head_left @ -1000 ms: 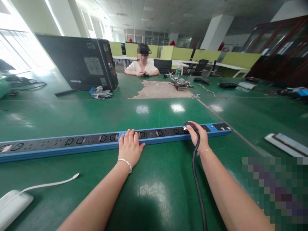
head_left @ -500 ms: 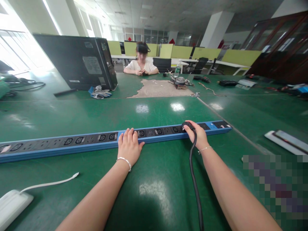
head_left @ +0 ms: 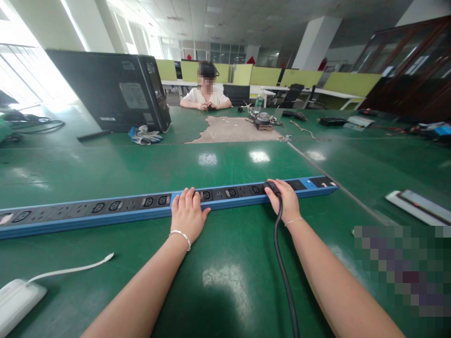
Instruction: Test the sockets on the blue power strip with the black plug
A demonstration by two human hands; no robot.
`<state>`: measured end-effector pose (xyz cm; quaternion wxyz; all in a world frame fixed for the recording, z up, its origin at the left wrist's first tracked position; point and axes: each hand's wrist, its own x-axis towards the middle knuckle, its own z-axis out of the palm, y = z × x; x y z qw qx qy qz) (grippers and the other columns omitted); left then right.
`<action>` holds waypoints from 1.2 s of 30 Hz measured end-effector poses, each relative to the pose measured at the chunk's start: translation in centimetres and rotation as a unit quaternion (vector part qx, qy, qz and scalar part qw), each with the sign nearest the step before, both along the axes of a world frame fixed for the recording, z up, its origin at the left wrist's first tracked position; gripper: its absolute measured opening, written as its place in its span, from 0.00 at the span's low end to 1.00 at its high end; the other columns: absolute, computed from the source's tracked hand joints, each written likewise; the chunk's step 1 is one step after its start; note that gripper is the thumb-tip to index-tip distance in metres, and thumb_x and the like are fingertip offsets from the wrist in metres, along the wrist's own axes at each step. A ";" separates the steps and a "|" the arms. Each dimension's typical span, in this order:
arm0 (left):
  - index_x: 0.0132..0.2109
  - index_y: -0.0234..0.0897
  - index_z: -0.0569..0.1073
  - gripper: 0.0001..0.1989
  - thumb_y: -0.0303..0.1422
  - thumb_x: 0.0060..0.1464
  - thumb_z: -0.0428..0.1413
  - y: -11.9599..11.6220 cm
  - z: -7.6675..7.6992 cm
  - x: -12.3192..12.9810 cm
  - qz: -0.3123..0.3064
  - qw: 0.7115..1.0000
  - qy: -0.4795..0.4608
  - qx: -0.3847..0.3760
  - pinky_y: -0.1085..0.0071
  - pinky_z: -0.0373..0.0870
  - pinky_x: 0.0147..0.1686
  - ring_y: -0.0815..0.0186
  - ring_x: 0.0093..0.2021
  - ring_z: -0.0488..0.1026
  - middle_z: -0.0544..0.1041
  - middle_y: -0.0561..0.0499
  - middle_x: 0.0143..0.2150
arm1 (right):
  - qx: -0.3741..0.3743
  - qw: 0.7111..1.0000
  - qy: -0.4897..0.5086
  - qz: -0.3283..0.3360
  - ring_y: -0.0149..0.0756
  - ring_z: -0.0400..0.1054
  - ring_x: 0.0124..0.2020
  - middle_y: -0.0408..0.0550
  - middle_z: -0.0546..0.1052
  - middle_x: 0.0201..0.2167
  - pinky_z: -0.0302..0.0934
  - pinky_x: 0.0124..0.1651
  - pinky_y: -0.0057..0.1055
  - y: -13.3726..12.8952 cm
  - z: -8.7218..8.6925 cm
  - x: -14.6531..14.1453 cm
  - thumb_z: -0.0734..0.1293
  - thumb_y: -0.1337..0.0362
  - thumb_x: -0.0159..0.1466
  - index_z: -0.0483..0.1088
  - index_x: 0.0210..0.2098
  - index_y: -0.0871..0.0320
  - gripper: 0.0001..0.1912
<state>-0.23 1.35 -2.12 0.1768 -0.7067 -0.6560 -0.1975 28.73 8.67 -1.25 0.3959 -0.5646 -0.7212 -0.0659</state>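
A long blue power strip (head_left: 116, 220) with black sockets lies across the green table, running from the left edge to right of centre. My left hand (head_left: 188, 211) rests palm down on its middle, fingers stretched over the top face and thumb out along the front side. Farther right, my right hand (head_left: 285, 199) is closed around a black power plug (head_left: 270, 187) at the strip's sockets. How deep the plug sits in a socket is hidden by the fingers. From it a black cable (head_left: 281, 253) runs down toward the bottom edge.
A white adapter (head_left: 21, 300) with a short cable lies at lower left. Behind the strip stand a black computer case (head_left: 116, 94) and gloves (head_left: 144, 136). Across the table sits a person (head_left: 206, 96). A white-edged flat device (head_left: 419, 206) lies at right.
My right hand has shifted slightly left and down with the plug, its fingers now flatter over it. My left hand stays in place on the strip.
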 end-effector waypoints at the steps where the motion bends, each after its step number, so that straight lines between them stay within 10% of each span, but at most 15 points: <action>1: 0.54 0.27 0.65 0.26 0.42 0.53 0.50 0.0 0.0 0.0 -0.001 1.000 -0.001 0.001 0.53 0.49 0.58 0.49 0.60 0.58 0.65 0.35 0.58 | -0.003 1.000 -0.006 -0.011 0.45 0.66 0.49 0.53 0.77 0.41 0.57 0.54 0.44 -0.1 -0.1 0.0 0.60 0.57 0.60 0.72 0.43 0.59 0.18; 21: 0.54 0.28 0.64 0.24 0.40 0.53 0.49 -0.1 0.1 0.2 -0.006 1.000 -0.027 0.002 0.51 0.50 0.58 0.49 0.61 0.57 0.64 0.34 0.59 | -0.045 0.994 0.047 -0.085 0.45 0.61 0.55 0.49 0.75 0.47 0.39 0.59 0.57 -1.2 -0.9 -1.1 0.59 0.53 0.61 0.71 0.47 0.53 0.19; 36: 0.54 0.28 0.64 0.24 0.40 0.54 0.49 0.0 0.0 0.1 -0.006 1.000 -0.020 0.001 0.52 0.49 0.58 0.49 0.61 0.56 0.64 0.35 0.59 | -0.006 0.995 0.029 -0.096 0.42 0.66 0.50 0.51 0.76 0.44 0.44 0.59 0.50 -0.9 -1.1 -1.3 0.58 0.52 0.62 0.72 0.45 0.54 0.19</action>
